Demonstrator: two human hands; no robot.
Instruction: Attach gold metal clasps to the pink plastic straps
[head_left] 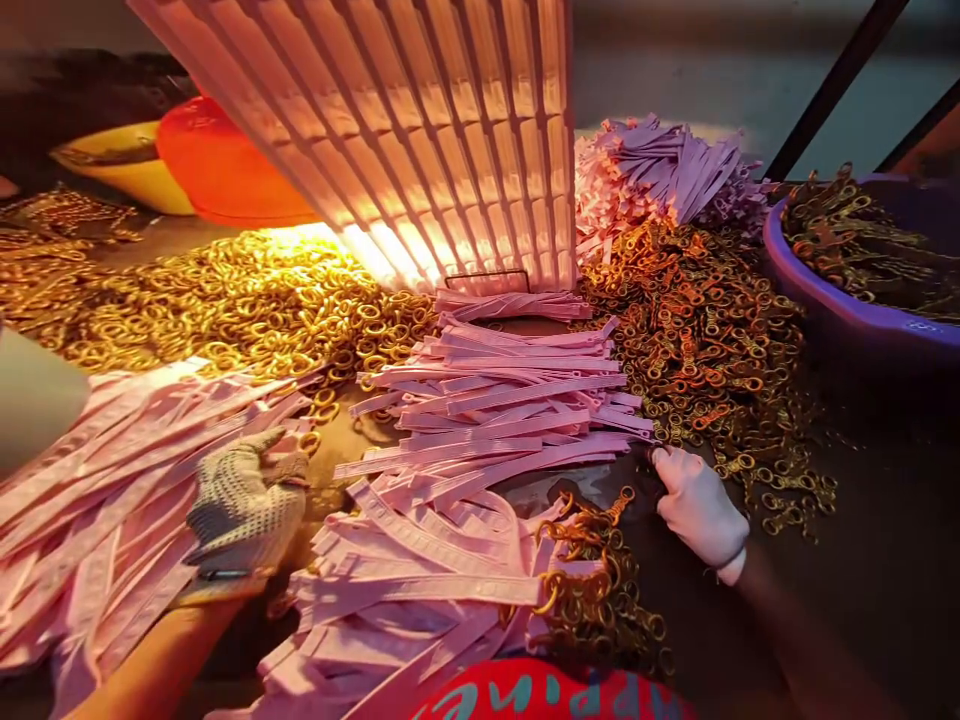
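My left hand (244, 500), in a dotted knit glove, is closed with thumb and fingers pinched on a gold ring (308, 441). Beneath and beside it lie loose pink straps (112, 500). My right hand (697, 505), in a white glove, is closed at the right ends of a stack of pink straps (495, 390); what its fingertips hold is hidden. Nearest me lies a heap of pink straps (420, 590) with gold snap hooks (592, 560) on their right ends.
A heap of gold rings (247, 300) spreads at the left. Loose snap hooks (697, 330) are piled at the right, beside a purple basin (802, 265). More straps (675, 165) stand behind. A ribbed, lit panel (450, 130) rises at the back, near an orange bowl (217, 165).
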